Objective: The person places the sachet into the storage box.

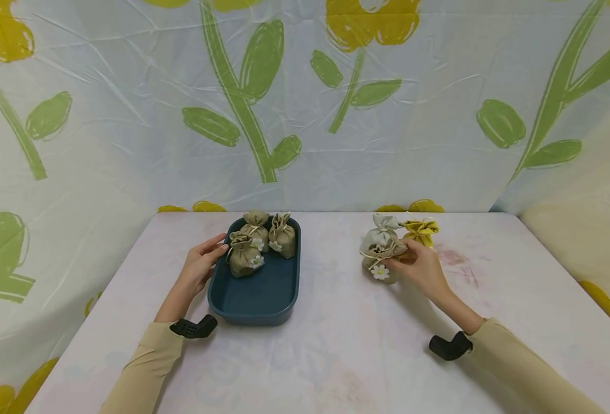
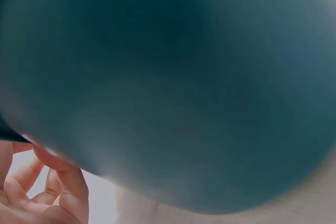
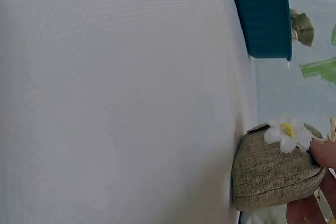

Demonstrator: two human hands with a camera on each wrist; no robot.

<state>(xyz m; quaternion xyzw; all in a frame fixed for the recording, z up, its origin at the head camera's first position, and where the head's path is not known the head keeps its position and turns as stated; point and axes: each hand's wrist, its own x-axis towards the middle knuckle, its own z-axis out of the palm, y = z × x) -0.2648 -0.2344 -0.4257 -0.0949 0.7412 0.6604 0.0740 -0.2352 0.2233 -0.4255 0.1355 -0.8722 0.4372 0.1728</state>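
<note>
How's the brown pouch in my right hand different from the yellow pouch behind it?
The brown pouch looks greyish-brown; the yellow pouch, mustard. Your right hand pinches the brown pouch, while the yellow pouch sits beyond, unheld. The brown pouch shows a white flower; no flower is visible on the partly hidden yellow pouch. Both have a gathered top.

soft, even light leaves faint shadows on the table (image 1: 336, 351), while the tray (image 2: 173, 129) blurs in the left-wrist view.
</note>
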